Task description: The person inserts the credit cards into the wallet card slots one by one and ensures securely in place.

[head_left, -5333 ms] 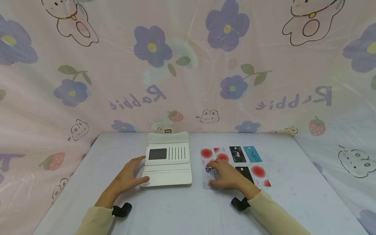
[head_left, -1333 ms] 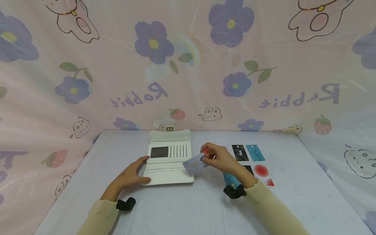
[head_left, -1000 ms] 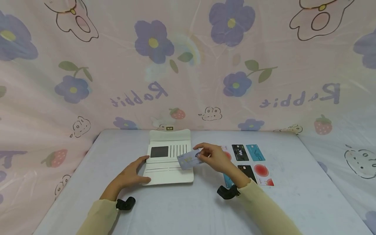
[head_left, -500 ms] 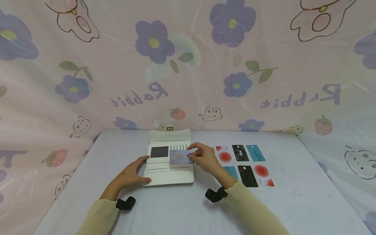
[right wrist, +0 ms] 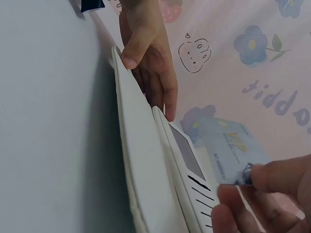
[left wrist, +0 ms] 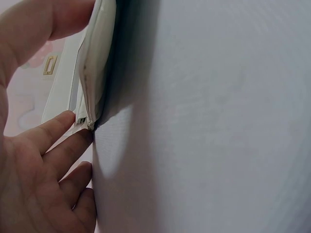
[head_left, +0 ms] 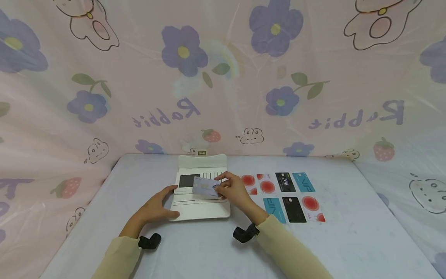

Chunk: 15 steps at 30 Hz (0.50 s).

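Note:
A white wallet [head_left: 202, 212] lies unfolded on the table, showing a dark window and a row of card slots. Above it, my right hand [head_left: 235, 192] pinches a pale blue-grey VIP card [head_left: 203, 186] by its right end. The right wrist view shows the VIP card [right wrist: 231, 148] raised over the slots, with thumb on one face and fingers behind. My left hand [head_left: 153, 207] rests at the wallet's left side, thumb on the lower flap and fingertips against the edge by the window. In the left wrist view its fingers [left wrist: 68, 150] are extended and touch the wallet's edge.
Right of the wallet lie several cards in two rows: red-and-white cards [head_left: 267, 186], black cards [head_left: 294, 209] and blue VIP cards [head_left: 274, 209]. A white cloth covers the table [head_left: 195, 252]. A printed curtain [head_left: 223, 97] hangs behind.
My right hand has picked the pale VIP card up from the cards on the right and carried it left over the wallet. The left hand has stayed at the wallet's left edge.

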{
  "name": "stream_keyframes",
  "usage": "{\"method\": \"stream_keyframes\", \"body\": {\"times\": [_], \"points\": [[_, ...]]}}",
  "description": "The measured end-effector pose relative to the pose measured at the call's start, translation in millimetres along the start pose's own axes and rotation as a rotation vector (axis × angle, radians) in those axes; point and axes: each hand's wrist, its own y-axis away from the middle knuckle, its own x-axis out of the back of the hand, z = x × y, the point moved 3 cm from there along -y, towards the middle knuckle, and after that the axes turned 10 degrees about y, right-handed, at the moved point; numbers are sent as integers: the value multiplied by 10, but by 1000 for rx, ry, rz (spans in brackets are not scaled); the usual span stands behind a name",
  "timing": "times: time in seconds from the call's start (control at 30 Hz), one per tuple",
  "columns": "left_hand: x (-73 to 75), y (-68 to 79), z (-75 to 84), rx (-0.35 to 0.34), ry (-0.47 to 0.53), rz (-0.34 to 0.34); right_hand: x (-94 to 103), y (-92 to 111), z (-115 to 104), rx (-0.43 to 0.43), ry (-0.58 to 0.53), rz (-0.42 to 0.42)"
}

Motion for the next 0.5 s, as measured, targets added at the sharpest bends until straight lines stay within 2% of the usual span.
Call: {"method": "stream_keyframes", "body": {"times": [0.23,0.5], "points": [[8,-1,-2,5,0,-1,-129,-41,60,-33,-82,-14],[5,-6,-15,10,11,-3,-291,-79,105,-60,-118,-16]]}}
